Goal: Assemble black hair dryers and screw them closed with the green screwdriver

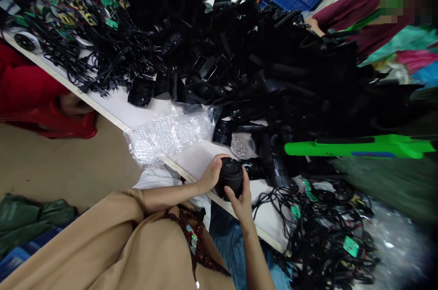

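Observation:
Between both hands, at the near edge of the white table (201, 155), is a black round plastic part (231, 175) with a slotted top, possibly a housing. My left hand (211, 175) is closed around its left side, with the fingers partly hidden behind it. On the right side, my right hand (241, 199) grips the same part, thumb in front and fingers along the edge. Just beyond it sits a small dish of tiny metal pieces (239, 146), which look like screws. Black plastic shells (223, 131) lie close to that dish.
Bubble wrap (173, 132) overhangs the table edge at left. Black plastic parts (219, 52) are heaped across the back. Corded circuit boards (351, 246) lie at right. A long green object (352, 147) extends in from the right. Another person's hand (315, 26) shows beyond the heap.

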### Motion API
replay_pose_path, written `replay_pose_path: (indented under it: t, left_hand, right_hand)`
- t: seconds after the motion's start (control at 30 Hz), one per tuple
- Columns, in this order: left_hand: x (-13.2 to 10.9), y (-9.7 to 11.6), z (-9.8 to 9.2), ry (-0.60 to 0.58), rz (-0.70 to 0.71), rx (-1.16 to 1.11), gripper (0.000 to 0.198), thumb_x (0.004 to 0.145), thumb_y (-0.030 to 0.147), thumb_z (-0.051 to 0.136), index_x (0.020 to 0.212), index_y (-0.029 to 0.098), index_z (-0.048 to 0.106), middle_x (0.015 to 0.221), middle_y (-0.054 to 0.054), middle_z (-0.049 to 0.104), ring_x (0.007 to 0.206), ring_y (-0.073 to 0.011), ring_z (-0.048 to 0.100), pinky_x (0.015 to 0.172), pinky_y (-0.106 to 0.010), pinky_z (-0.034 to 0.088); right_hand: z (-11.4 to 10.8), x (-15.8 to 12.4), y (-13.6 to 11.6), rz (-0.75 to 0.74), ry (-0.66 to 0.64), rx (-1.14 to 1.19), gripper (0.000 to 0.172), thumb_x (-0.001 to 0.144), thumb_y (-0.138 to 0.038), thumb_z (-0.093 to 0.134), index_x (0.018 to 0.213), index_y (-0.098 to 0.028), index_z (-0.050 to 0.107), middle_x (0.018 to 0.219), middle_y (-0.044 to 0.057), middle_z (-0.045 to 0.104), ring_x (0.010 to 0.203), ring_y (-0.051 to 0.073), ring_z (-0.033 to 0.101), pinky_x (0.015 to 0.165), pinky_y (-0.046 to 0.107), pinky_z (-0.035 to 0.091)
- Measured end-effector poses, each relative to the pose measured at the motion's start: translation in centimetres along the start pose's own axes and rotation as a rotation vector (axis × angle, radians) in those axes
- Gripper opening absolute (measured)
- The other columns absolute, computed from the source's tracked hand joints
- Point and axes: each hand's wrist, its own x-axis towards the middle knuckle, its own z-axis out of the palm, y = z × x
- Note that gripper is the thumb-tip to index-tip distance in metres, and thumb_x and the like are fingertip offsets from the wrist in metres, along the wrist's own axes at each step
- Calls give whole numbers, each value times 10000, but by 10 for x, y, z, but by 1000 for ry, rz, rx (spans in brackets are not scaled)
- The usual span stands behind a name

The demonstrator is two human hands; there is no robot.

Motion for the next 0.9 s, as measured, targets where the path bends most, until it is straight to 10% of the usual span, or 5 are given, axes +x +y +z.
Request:
replay_pose_path:
  t: [0.43, 0.9]
  left_hand:
    - [1, -10, -12, -270, 68, -118, 777, 617, 514, 735, 1230, 175, 399, 1179, -103, 492, 1110, -259, 473, 977, -396, 365]
    - [6, 0, -20, -390, 64, -90, 781, 566, 465, 784, 1206, 183, 437, 1137, -92, 514, 1084, -261, 487, 961, -387, 370]
  right_hand:
    - [-13, -5, 2, 41, -81, 146, 782, 787, -394, 591, 1429, -259, 165, 1497, 47, 202, 1372, 250, 172, 1109, 449, 195]
    - [-22, -1, 2, 62, -176, 194, 817, 757, -358, 641, 1425, -256, 182, 1485, 74, 236, 1352, 264, 231, 1088, 456, 249]
